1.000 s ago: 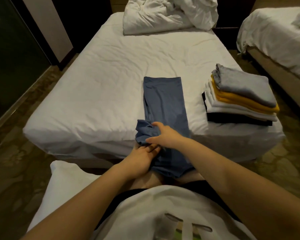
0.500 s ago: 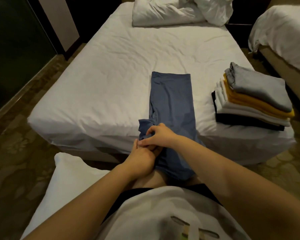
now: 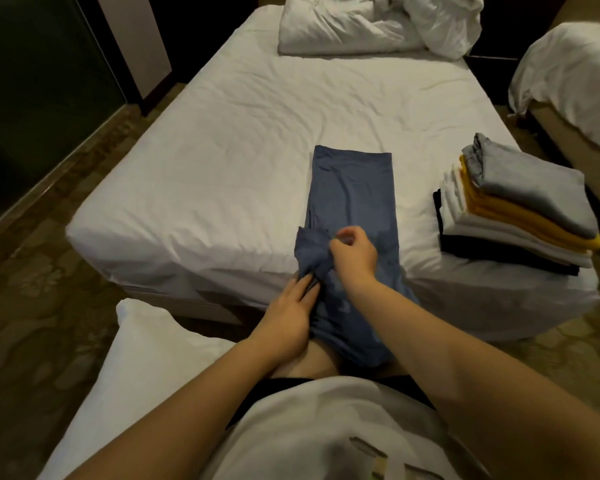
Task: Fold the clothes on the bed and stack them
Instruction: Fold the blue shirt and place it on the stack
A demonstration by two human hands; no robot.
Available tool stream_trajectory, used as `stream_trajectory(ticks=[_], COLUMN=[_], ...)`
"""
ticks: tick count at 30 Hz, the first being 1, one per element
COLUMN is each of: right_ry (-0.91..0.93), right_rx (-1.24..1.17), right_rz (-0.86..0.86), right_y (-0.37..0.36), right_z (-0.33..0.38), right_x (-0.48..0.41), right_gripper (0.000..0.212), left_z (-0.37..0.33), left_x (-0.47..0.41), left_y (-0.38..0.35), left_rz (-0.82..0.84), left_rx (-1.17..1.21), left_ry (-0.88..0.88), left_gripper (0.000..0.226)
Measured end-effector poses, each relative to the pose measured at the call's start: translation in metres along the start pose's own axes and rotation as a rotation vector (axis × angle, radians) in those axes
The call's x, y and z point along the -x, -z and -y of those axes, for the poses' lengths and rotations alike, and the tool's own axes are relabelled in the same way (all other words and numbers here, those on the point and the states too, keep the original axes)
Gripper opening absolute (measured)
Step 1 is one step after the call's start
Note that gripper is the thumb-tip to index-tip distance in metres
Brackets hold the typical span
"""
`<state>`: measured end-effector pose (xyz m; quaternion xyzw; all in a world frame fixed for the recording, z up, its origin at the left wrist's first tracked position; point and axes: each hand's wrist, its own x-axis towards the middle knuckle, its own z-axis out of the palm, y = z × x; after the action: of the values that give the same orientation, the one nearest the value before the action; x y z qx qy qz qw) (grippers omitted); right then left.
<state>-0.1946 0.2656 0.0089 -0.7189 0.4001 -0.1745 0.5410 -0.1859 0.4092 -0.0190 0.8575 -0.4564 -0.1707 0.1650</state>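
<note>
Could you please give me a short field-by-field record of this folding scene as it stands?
garment in work: blue garment, folded into a long strip, near end hanging off the bed
left hand: straight fingers against the cloth
right hand: curled on the bunched part
stack: grey on top, then yellow, white, black; at the bed's near right corner
other: crumpled duvet at the far end

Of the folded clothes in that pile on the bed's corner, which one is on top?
The grey one; it lies over the yellow piece, with white ones and a black one beneath.
</note>
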Motion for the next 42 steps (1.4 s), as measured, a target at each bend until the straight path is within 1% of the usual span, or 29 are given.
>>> stream_trajectory(ticks=[1, 2, 4, 6, 7, 10, 11, 12, 14, 16, 17, 18, 19, 20, 21, 22, 24, 25, 28, 29, 31, 33, 35, 36, 38, 39, 40, 42], right_ry=[-0.084, -0.132, -0.142, -0.133, -0.155, -0.342, -0.388, -0.434, -0.568, -0.673, -0.661, -0.607, -0.513, -0.435, -0.371, -0.339, -0.339, -0.349, -0.416, -0.422, -0.368, -0.305, -0.308, -0.332, -0.370, -0.361, -0.317, -0.148], right_rx=[0.035, 0.141, 0.351, 0.429, 0.424, 0.250, 0.244, 0.247, 0.259, 0.245, 0.182, 0.108, 0.013, -0.083, -0.151, -0.185, -0.220, -0.198, -0.037, -0.017, -0.041, -0.140, -0.202, -0.180, -0.037, 0.058, 0.174, 0.452], right_rz=[0.029, 0.082, 0.182, 0.238, 0.256, 0.246, 0.250, 0.278, 0.372, 0.452, 0.468, 0.471, 0.470, 0.484, 0.507, 0.524, 0.531, 0.532, 0.552, 0.562, 0.545, 0.507, 0.494, 0.503, 0.534, 0.536, 0.517, 0.459], right_y=[0.004, 0.008, 0.012, 0.012, 0.011, 0.003, 0.000, 0.000, 0.005, 0.013, 0.015, 0.017, 0.017, 0.018, 0.017, 0.016, 0.014, 0.014, 0.019, 0.021, 0.021, 0.017, 0.014, 0.014, 0.018, 0.022, 0.025, 0.031], right_z=[-0.006, -0.012, -0.018, -0.018, -0.016, -0.004, -0.002, 0.000, 0.003, 0.003, 0.002, 0.003, 0.001, 0.001, 0.000, -0.002, -0.008, -0.010, -0.012, -0.009, -0.005, -0.002, -0.006, -0.010, -0.017, -0.017, -0.017, -0.014], right_x=[-0.002, -0.002, 0.000, -0.003, -0.007, -0.021, -0.024, -0.026, -0.027, -0.029, -0.032, -0.034, -0.039, -0.041, -0.042, -0.041, -0.040, -0.037, -0.033, -0.031, -0.032, -0.031, -0.030, -0.029, -0.022, -0.019, -0.019, -0.018], right_gripper=[0.013, 0.017, 0.024, 0.028, 0.032, 0.061, 0.067, 0.063, 0.034, 0.029, 0.023, 0.016, 0.027, 0.046, 0.058, 0.063, 0.063, 0.061, 0.058, 0.057, 0.055, 0.057, 0.062, 0.064, 0.055, 0.051, 0.048, 0.055], left_z=[0.001, 0.002, 0.001, -0.002, -0.003, -0.004, -0.005, -0.006, -0.004, -0.002, -0.002, -0.002, -0.004, -0.006, -0.007, -0.008, -0.009, -0.009, -0.008, -0.008, -0.008, -0.008, -0.008, -0.008, -0.006, -0.004, -0.002, 0.003], left_x=[0.000, 0.000, -0.003, -0.003, -0.002, 0.004, 0.005, 0.007, 0.010, 0.013, 0.013, 0.013, 0.011, 0.010, 0.008, 0.007, 0.007, 0.007, 0.004, 0.003, 0.002, 0.002, 0.001, 0.000, 0.001, 0.001, 0.003, 0.006], left_y=[-0.001, -0.002, -0.001, 0.002, 0.003, 0.007, 0.008, 0.009, 0.009, 0.007, 0.006, 0.007, 0.007, 0.008, 0.008, 0.008, 0.006, 0.006, 0.005, 0.004, 0.003, 0.002, 0.001, 0.000, 0.000, 0.000, 0.001, 0.001], left_rz=[0.001, 0.014, 0.057, 0.067, 0.054, -0.004, -0.029, -0.049, -0.082, -0.104, -0.093, -0.067, -0.039, -0.021, -0.019, -0.025, -0.034, -0.029, 0.013, 0.026, 0.035, 0.021, 0.011, 0.015, 0.024, 0.024, 0.017, -0.013], left_rx=[-0.022, -0.065, -0.147, -0.180, -0.178, -0.088, -0.044, -0.008, 0.065, 0.114, 0.112, 0.098, 0.082, 0.070, 0.064, 0.058, 0.047, 0.041, 0.003, -0.007, -0.013, -0.019, -0.025, -0.022, -0.009, -0.004, 0.001, 0.033], left_ry=[0.011, 0.019, 0.017, -0.020, -0.048, -0.092, -0.088, -0.074, -0.010, 0.080, 0.110, 0.123, 0.126, 0.131, 0.144, 0.164, 0.225, 0.252, 0.279, 0.277, 0.280, 0.297, 0.314, 0.318, 0.299, 0.275, 0.249, 0.211], left_gripper=[0.058, 0.057, 0.057, 0.057, 0.055, 0.051, 0.051, 0.053, 0.057, 0.056, 0.054, 0.054, 0.054, 0.054, 0.055, 0.055, 0.056, 0.056, 0.053, 0.053, 0.053, 0.054, 0.053, 0.053, 0.054, 0.055, 0.056, 0.057])
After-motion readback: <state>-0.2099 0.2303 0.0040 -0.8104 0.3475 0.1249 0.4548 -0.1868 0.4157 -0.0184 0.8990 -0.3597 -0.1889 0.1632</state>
